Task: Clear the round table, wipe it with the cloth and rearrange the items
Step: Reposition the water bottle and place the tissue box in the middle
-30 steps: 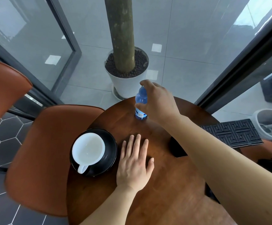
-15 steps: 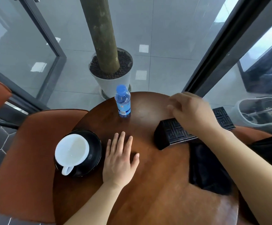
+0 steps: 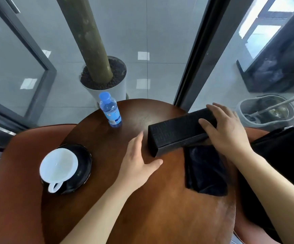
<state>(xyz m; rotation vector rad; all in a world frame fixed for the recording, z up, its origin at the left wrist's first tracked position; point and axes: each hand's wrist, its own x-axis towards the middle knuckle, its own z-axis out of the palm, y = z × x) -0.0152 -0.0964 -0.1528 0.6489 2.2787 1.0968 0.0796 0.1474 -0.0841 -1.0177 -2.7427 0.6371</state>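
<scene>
1. One round table [image 3: 160, 208], dark wood, fills the lower middle of my feed. Everything below from item 5 on sits on or over it.
2. I count two rust-brown chairs for certain: one chair [image 3: 16, 173] tucked against the table's left side, and a sliver of a second chair [image 3: 253, 134] on the right behind the forearm.
3. One potted plant [image 3: 107, 92], a white pot with a thick trunk, stands on the tiled floor just beyond the table's far edge.
4. One grey mop bucket [image 3: 265, 110] stands on the floor to the far right.
5. One black box [image 3: 174, 132], long and patterned, lies right of centre with its near edge over the far end of the cloth. I cannot tell whether it rests there or is raised.
6. One dark cloth [image 3: 206, 169] lies flat on the table's right side.
7. Two hands. My right hand [image 3: 228, 131] grasps the box's right end, fingers over the top and thumb on the near face. My left hand [image 3: 135, 161] is released, fingers straight, just beside the box's left end. I cannot tell if it touches the box.
8. One black saucer [image 3: 84, 161] sits at the table's left edge.
9. One white cup [image 3: 58, 166] stands on the saucer with its handle toward me.
10. One blue-capped water bottle [image 3: 110, 110] stands upright at the far edge.
</scene>
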